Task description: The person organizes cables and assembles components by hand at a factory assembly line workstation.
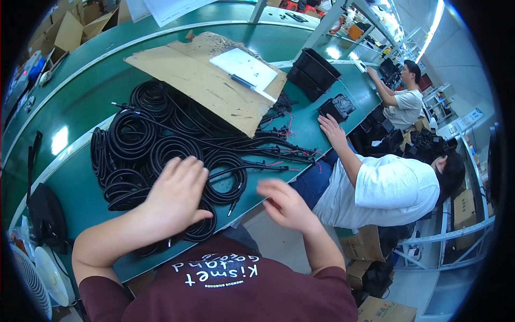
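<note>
A heap of coiled black corrugated cables (pixel 134 131) covers the green workbench (pixel 72 201) in front of me. My left hand (pixel 179 185) lies over the near coils, its fingers stretched and the thumb spread out. Whether it presses on the cable beneath is hard to tell. Off the bench's near edge, my right hand (pixel 287 204) hovers with thumb and fingers apart and nothing between them. Just left of it lies a loop of cable (pixel 228 196) with a metal-tipped end. Thin red wires (pixel 289 152) stick out of the cable ends on the right.
A cardboard sheet (pixel 188 75) covers the far coils, bearing a white board (pixel 249 67) and a dark pen (pixel 242 81). Beyond stand a black bin (pixel 316 72) and black parts (pixel 339 107). A co-worker (pixel 397 182) sits close on the right, another person (pixel 405 102) farther off. A fan (pixel 56 276) stands lower left.
</note>
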`<state>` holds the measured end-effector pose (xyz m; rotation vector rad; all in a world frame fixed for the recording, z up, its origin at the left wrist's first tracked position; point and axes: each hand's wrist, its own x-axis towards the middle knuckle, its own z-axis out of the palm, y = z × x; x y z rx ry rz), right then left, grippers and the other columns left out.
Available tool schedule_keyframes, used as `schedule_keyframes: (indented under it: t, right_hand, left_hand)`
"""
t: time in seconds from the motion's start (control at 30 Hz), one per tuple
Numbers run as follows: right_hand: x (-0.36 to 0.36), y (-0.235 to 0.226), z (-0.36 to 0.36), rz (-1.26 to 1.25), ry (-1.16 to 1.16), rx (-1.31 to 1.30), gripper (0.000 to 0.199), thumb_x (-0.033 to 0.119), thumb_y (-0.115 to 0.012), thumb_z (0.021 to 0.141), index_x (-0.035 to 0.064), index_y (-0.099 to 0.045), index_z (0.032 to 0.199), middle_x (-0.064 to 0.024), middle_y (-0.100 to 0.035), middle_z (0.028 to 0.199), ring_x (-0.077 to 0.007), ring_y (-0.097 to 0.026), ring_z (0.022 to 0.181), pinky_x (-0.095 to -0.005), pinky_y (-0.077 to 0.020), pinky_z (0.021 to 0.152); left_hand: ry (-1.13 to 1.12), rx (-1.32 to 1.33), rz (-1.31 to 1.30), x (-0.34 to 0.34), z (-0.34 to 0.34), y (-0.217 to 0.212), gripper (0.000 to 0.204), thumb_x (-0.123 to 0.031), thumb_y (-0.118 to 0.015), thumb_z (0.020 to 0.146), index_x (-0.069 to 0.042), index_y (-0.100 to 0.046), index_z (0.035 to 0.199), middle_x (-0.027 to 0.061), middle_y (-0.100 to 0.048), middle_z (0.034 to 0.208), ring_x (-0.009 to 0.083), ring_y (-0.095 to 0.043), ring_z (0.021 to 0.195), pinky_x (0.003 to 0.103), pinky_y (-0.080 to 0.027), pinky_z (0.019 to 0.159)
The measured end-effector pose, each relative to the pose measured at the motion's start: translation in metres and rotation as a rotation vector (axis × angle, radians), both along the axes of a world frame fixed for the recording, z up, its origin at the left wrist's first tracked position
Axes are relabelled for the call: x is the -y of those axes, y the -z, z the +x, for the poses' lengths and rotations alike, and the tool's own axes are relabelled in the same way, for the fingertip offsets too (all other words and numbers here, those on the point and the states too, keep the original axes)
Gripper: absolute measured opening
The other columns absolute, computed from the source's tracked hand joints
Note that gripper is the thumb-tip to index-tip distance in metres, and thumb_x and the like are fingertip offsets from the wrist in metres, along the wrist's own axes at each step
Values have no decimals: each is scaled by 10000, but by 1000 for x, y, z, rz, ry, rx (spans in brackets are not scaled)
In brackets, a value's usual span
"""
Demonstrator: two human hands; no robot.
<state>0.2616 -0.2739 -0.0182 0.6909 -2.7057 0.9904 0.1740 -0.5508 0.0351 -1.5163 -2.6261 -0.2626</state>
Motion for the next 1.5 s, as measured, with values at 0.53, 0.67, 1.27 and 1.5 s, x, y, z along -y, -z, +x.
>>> schedule_keyframes:
  t: [0.53, 0.67, 1.27, 1.5]
  right_hand:
    - [-1, 24, -161, 637, -36, 52, 962, 129, -657, 554, -43, -201, 1384, -287, -225, 1403, -430, -181, 1328, -402, -212, 1102]
    - [2, 20, -165, 541, -6, 114, 852, 114, -638, 579, -51, -281, 1334, -293, -326, 1335, -407, -297, 1276, -384, -287, 1064]
    - [59, 31, -121, 568, -41, -63, 297, 67, -644, 560, -12, -504, 809, -200, -599, 762, -342, -611, 744, -414, -485, 706]
    - [70, 29, -122, 499, 9, 231, 324, 50, -637, 567, -52, -475, 828, -243, -592, 732, -404, -602, 718, -459, -497, 665]
  left_hand:
    - [-270, 1043, 701, 62, 15, 0, 413, -118, -618, 842, 29, -490, 1206, 114, -536, 1042, 167, -552, 946, 270, -447, 808]
    - [-206, 1138, 691, 50, 11, -6, 378, -135, -591, 872, 23, -494, 1202, 87, -519, 1038, 137, -545, 936, 244, -437, 809]
    - [-1152, 1037, 1217, 200, 17, 101, 545, -394, -417, 951, -49, -342, 1366, 91, -395, 1353, 231, -424, 1191, 384, -328, 998]
    - [-1269, 950, 1298, 187, 47, 84, 496, -335, -416, 954, -71, -335, 1365, 112, -384, 1322, 230, -369, 1224, 413, -356, 960]
